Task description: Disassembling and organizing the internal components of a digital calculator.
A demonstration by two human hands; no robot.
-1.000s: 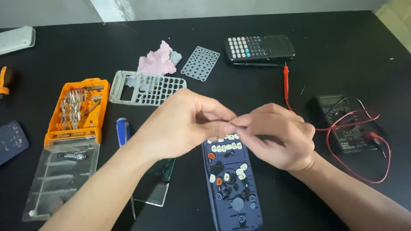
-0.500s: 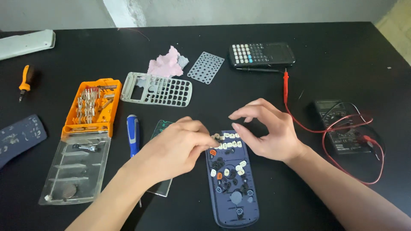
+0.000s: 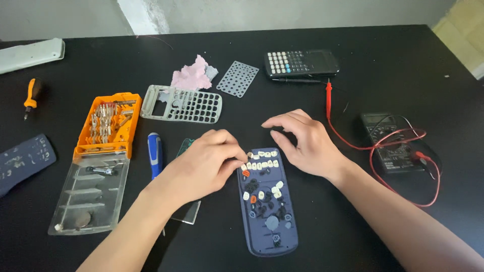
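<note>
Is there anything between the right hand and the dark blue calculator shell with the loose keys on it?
Nothing visible does. The right hand hovers just beside the top right corner of the blue calculator shell, with only bare black table between them. The left hand already touches the white keys at the shell's top left.

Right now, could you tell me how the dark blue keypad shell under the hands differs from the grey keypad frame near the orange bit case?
The dark blue keypad shell lies lengthwise toward the person; the grey keypad frame lies crosswise. The blue shell holds loose white and orange keys; the grey frame's holes are empty. The left hand touches the blue shell's keys; the grey frame lies untouched. Both rest flat on the black table.
</note>
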